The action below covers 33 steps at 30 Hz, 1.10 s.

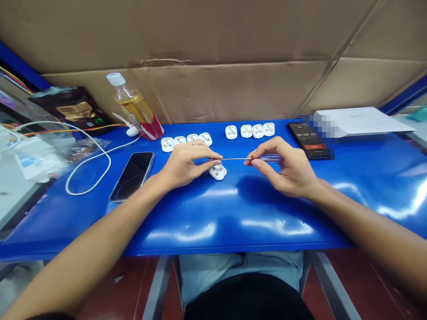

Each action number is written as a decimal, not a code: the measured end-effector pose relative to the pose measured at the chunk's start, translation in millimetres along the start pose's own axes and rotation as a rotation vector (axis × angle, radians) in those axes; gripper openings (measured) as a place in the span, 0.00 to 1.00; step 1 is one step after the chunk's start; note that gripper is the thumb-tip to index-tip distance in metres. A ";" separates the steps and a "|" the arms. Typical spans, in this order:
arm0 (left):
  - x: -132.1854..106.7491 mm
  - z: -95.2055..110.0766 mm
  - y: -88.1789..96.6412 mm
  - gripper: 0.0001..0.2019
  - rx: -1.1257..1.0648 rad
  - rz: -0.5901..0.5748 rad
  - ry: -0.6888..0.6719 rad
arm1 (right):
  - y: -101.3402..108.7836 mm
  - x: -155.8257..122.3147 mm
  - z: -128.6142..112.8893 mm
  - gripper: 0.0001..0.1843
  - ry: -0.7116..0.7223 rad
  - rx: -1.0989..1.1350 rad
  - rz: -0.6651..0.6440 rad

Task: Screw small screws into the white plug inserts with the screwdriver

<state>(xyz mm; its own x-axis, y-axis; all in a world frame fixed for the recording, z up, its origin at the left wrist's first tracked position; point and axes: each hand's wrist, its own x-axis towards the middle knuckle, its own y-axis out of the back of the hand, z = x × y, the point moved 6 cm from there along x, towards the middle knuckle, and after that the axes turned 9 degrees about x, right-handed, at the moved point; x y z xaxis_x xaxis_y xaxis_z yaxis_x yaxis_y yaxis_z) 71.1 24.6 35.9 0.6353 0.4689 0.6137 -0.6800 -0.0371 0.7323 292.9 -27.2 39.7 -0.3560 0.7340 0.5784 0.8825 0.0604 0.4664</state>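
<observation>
My right hand (283,166) is closed round the clear handle of a screwdriver (236,158), held level above the table. Its thin metal shaft points left and has a red part by the handle. At the shaft's tip, my left hand (188,162) is closed in a pinch. Whether anything small sits between those fingertips is hidden. Just below the left fingertips lies a white rounded-square plastic part (218,172) with metal contacts facing up. Similar white parts lie behind in two groups, several at the left (167,144) and several at the right (246,131).
On the blue table (207,226), a dark phone (132,176) and white cable (108,162) lie left, near a drink bottle (142,113). Right stand a phone showing a timer (307,140) and a white box (362,121). A cardboard wall (213,93) rises behind.
</observation>
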 end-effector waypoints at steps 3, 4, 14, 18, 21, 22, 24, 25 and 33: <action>-0.8 3.8 -1.4 0.06 0.054 -0.030 -0.094 | 1.7 1.1 -1.1 0.07 -0.007 -0.008 -0.004; -1.1 5.7 -1.5 0.07 0.082 -0.031 -0.129 | 2.4 1.4 -1.4 0.06 -0.010 -0.011 -0.003; 0.0 10.8 -2.3 0.13 0.157 -0.101 -0.134 | 1.8 -0.2 1.6 0.06 -0.026 -0.014 -0.003; -0.4 -0.5 -5.6 0.24 0.049 -0.291 -0.016 | 0.2 -1.1 4.3 0.05 -0.031 -0.044 -0.029; -3.4 -9.6 -11.3 0.26 -0.014 -0.414 0.060 | -1.5 -0.8 3.2 0.05 -0.008 -0.064 -0.071; -4.3 -12.0 -13.1 0.26 -0.021 -0.435 0.082 | -2.5 -0.7 2.5 0.06 0.003 -0.069 -0.090; -5.8 -15.8 -16.5 0.24 -0.017 -0.460 0.126 | -4.6 -0.8 1.4 0.06 0.014 -0.070 -0.129; -6.4 -17.0 -18.0 0.24 -0.012 -0.464 0.145 | -5.7 -0.9 1.2 0.06 0.015 -0.068 -0.145; -8.6 -17.3 -21.6 0.24 0.001 -0.398 0.157 | -8.2 -1.6 -0.3 0.05 0.047 -0.094 -0.172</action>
<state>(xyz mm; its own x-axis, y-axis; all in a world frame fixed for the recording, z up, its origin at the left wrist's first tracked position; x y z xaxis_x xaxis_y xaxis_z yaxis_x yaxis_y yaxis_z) 73.9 36.6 9.7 0.7843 0.5759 0.2309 -0.3928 0.1729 0.9032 286.1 -29.1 35.2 -0.5150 0.6859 0.5141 0.7755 0.1172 0.6204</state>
